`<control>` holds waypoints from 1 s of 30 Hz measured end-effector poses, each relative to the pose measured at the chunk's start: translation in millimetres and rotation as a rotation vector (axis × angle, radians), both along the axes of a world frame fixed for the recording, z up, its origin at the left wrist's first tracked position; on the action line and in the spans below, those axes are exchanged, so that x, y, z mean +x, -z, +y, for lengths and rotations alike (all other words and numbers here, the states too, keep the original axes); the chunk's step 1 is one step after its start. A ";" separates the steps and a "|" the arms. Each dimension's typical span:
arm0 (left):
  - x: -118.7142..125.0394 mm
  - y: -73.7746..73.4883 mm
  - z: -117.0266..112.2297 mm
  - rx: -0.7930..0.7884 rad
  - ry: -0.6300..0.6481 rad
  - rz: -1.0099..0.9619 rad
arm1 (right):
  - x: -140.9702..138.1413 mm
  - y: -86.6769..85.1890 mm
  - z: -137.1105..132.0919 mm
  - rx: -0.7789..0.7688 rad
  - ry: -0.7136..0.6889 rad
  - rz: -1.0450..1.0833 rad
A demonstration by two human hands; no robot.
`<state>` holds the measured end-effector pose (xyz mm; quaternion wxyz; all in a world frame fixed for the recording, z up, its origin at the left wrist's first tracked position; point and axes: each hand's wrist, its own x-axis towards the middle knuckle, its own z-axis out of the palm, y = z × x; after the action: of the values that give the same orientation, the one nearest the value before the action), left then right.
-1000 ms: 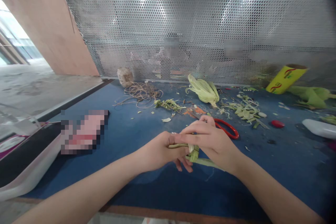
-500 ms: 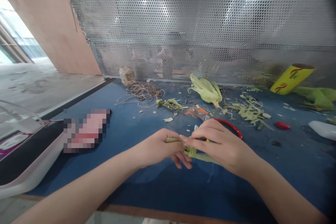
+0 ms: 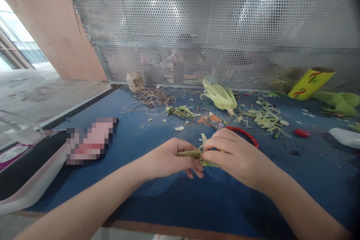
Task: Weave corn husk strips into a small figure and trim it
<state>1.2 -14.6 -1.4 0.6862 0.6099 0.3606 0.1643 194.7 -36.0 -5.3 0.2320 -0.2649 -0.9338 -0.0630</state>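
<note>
Husk strip [image 3: 194, 153] | long axis left-right, level | left hand [image 3: 168, 159] pinches it | right hand [image 3: 236, 155] pinches it

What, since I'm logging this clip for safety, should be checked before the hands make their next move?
1. Left hand pinches the husk strip: ok.
2. Right hand grips the same strip: ok.
3. How the strip is folded between the fingers: cannot tell, hidden.
4. Red handle apart from the right hand: cannot tell, it sits just behind the hand, partly hidden.
5. Loose scraps away from both hands: ok, they lie farther back on the blue table.
</note>
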 end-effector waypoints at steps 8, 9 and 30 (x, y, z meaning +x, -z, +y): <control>-5.3 3.8 2.0 0.141 -0.008 0.102 | -2.0 -1.6 -0.7 -0.079 -0.112 0.048; -5.2 2.4 2.0 0.186 -0.009 0.128 | -2.5 -1.2 -0.9 -0.099 -0.114 0.060; -1.8 -0.2 2.8 0.890 0.110 0.366 | -9.6 5.2 -0.9 -0.013 -0.092 0.020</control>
<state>-0.6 -11.8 -1.2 0.2917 0.8814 0.3371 0.1562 185.2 -36.9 -10.5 0.2425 -0.2236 -0.9430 -0.0437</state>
